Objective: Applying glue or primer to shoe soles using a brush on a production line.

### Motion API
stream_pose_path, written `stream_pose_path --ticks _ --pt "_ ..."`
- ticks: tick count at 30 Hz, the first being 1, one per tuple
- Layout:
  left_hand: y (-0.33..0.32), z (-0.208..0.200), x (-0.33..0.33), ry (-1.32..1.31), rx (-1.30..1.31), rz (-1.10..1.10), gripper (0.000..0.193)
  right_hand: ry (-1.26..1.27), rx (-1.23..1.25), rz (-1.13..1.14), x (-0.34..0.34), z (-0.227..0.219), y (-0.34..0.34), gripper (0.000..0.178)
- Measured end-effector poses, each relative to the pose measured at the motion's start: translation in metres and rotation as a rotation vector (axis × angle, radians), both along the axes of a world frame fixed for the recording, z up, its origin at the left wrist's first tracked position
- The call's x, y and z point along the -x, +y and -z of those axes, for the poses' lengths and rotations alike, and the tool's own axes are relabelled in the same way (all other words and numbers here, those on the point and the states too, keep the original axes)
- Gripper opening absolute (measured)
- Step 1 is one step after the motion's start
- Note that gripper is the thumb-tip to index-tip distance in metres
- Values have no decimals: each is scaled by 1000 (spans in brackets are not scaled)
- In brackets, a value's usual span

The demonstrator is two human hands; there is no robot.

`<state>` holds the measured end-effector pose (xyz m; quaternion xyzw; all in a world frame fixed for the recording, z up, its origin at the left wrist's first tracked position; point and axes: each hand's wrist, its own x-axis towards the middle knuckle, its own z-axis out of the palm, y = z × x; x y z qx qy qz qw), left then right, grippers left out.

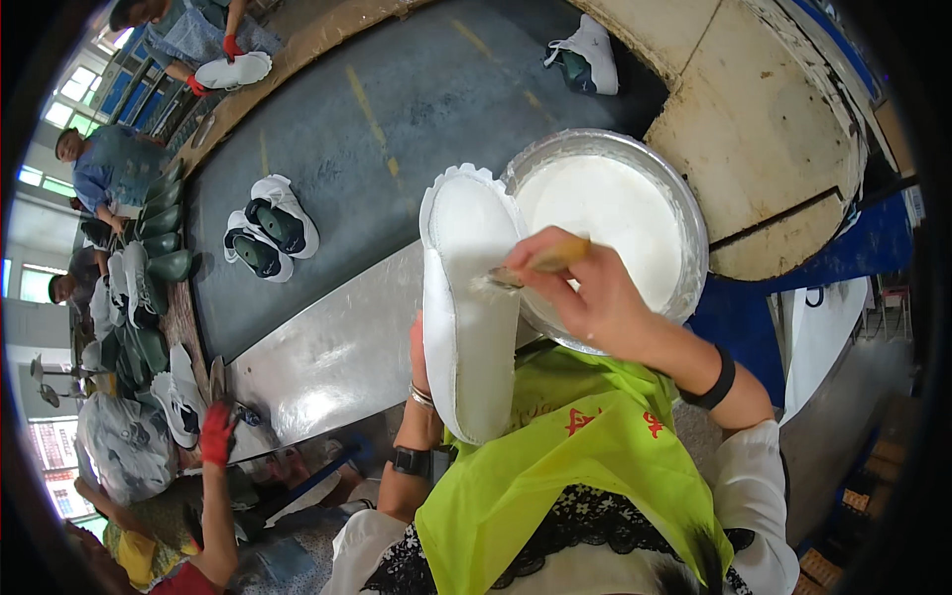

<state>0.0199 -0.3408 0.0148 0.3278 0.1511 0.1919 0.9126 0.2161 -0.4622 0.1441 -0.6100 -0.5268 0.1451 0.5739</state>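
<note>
A white shoe upper [471,297] is tilted in front of me, its pale underside toward me and its toe edge scalloped. My left hand [418,347] holds it from behind; most of the fingers are hidden by the shoe. Closed around a brush [555,258] with a yellowish handle, my right hand [585,288] keeps the bristles at the middle of the underside. Just behind and right of that hand stands a round metal basin [689,188] of thick white liquid [605,218]. A lime-green apron [565,426] covers my lap.
A dark conveyor belt [337,129] carries a pair of white shoes [273,228] and a single shoe [587,58]. Between me and the belt runs a metal ledge [327,347]. A stained board [764,129] lies right. Co-workers stand along the left, one with a red glove [216,433].
</note>
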Motion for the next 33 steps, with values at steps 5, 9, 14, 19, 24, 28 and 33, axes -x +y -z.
stream_pose_path --ticks 5,9,14,19,24,28,33 --pt "-12 5 1 4 120 -98 57 310 40 243 -48 -2 43 27" --pt "-8 23 5 11 201 -97 57 549 92 401 -28 13 14 30" --pt "17 23 16 6 -317 100 54 766 85 356 -6 9 -19 28" --pt "-14 14 51 21 -224 123 53 800 -131 348 -15 1 4 31" --pt "-13 4 39 21 -126 61 53 897 25 316 6 31 -21 33" --pt "-12 -3 18 24 -37 37 53 710 -158 431 -12 0 -5 30" --pt "-17 -10 5 5 65 17 53 608 -15 351 -2 9 0 26"
